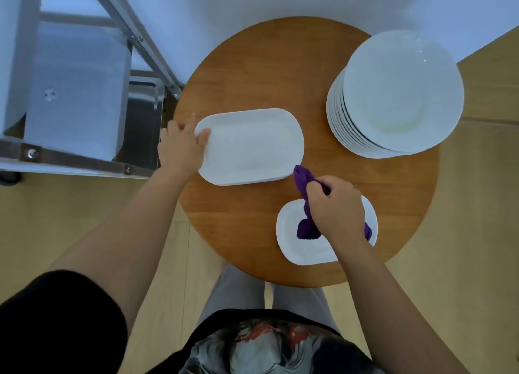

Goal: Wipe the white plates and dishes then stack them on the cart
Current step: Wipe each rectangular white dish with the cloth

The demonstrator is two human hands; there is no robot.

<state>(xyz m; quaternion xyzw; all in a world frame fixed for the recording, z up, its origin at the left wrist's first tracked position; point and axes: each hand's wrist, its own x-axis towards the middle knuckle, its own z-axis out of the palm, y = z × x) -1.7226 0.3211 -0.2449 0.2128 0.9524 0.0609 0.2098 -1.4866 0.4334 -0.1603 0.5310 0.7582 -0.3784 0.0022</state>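
A large white oblong dish point(252, 146) lies on the left half of the round wooden table point(266, 64). My left hand point(181, 146) grips its left end, thumb on the rim. A smaller white oblong dish point(292, 239) sits at the table's near edge. Above it my right hand point(337, 208) holds a bunched purple cloth point(304, 202), whose lower end touches the small dish. A tall stack of round white plates point(398, 93) stands at the table's far right.
The metal cart point(75, 93) stands to the left of the table, its shelf surface and frame bars close to my left hand. Pale wooden floor surrounds the table, and a white wall lies behind it.
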